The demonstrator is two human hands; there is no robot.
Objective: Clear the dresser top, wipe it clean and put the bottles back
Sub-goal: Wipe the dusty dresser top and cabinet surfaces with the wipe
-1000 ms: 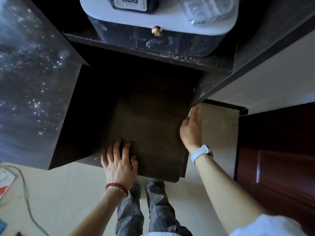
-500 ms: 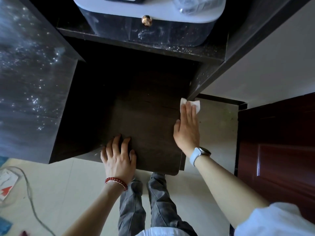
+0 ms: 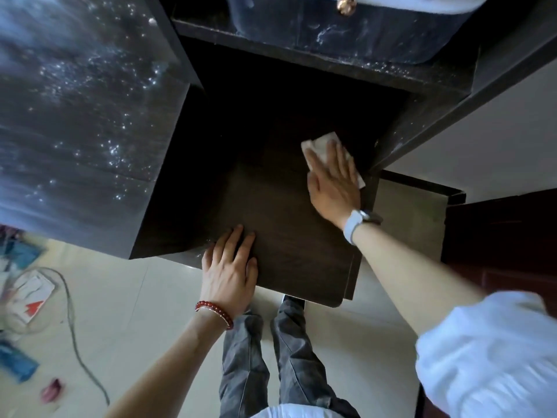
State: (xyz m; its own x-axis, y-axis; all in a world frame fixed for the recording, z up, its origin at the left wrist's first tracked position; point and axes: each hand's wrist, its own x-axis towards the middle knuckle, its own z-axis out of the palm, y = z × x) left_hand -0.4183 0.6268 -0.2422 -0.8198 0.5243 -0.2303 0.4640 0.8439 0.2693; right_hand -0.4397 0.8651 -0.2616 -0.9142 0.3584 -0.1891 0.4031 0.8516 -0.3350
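Two hands are on the dark dresser top (image 3: 289, 236). Nearest, the left hand (image 3: 229, 270) lies flat at the front edge, fingers straight and slightly spread, holding nothing. Farther in, the right hand (image 3: 334, 182) presses a white wipe (image 3: 319, 144) flat, fingers straight and close together; the wipe shows beyond the fingertips and at the little-finger side, near the right back corner. The wipe looks thin, soft and limp, likely to bunch, so flat palm pressure suits it better than a pinch. No bottles show here.
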